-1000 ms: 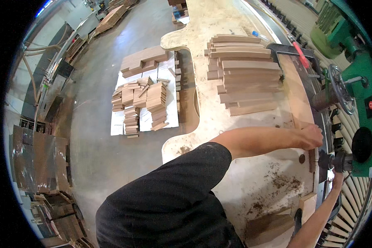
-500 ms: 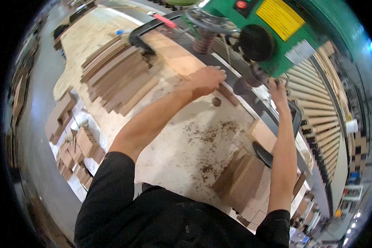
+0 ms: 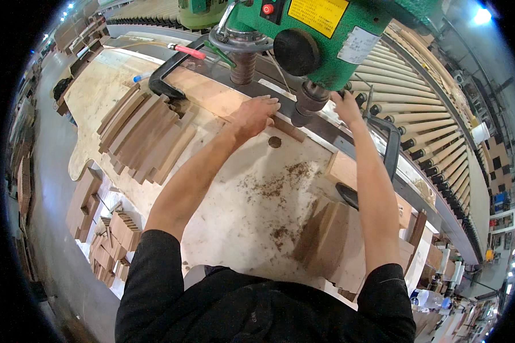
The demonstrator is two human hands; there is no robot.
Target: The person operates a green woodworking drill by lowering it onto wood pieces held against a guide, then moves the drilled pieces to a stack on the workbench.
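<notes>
My left hand [image 3: 254, 118] is closed over the left end of a narrow brown wooden strip [image 3: 289, 127], which lies along the fence on the pale work board [image 3: 223, 188]. Right of that strip hangs the dark chuck [image 3: 311, 100] of a green drill press [image 3: 335, 66]. Beyond the chuck, my right hand [image 3: 345, 107] is wrapped round a dark-ended handle of the press; the fingers partly cover it. A round dark hole or disc [image 3: 274, 142] shows in the board just in front of the strip. Whether a bit touches the wood, I cannot tell.
Several brown wood strips [image 3: 146, 134] lie side by side at left; another stack [image 3: 323, 237] is at front right. Black clamps [image 3: 165, 77] [image 3: 392, 146] grip the board's back edge. Wood shavings [image 3: 274, 186] are scattered mid-board. A roller conveyor [image 3: 426, 108] runs behind at right.
The whole view has turned, so the press and both hands appear farther left. My left hand stays on the wooden strip, and my right hand stays at the press handle, slightly higher beside the chuck.
</notes>
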